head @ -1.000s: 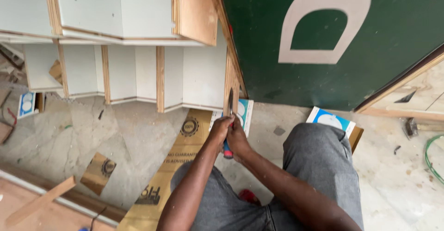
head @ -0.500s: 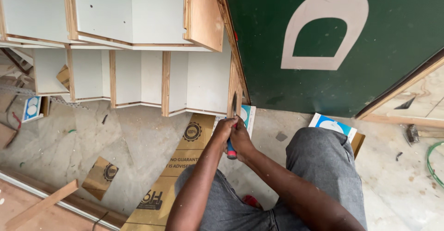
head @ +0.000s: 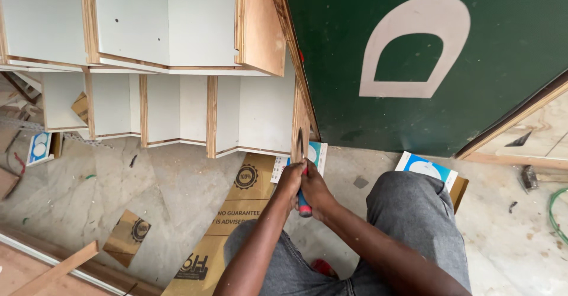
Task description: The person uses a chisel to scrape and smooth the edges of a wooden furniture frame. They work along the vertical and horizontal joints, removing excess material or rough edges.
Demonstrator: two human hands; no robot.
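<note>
Both my hands close around one tool [head: 303,204] with a red and blue handle and a thin metal blade. My left hand [head: 289,182] grips the upper part of the handle. My right hand [head: 317,194] wraps the handle from the right. The blade tip rests against the bottom edge of a plywood side panel [head: 299,118] of a white cabinet [head: 248,115] in front of me. My knees in grey trousers [head: 414,225] show below the hands.
A large green board [head: 503,65] with a pale shape leans at the right. Flattened cardboard [head: 236,213] lies on the concrete floor. Small blue and white boxes [head: 425,170] lie beside my knee, another box [head: 38,148] at far left. Wood strips [head: 53,269] lie at bottom left.
The view has shifted slightly, so the cabinet sits further right in frame. My hands have stayed on the tool at the panel's lower edge.
</note>
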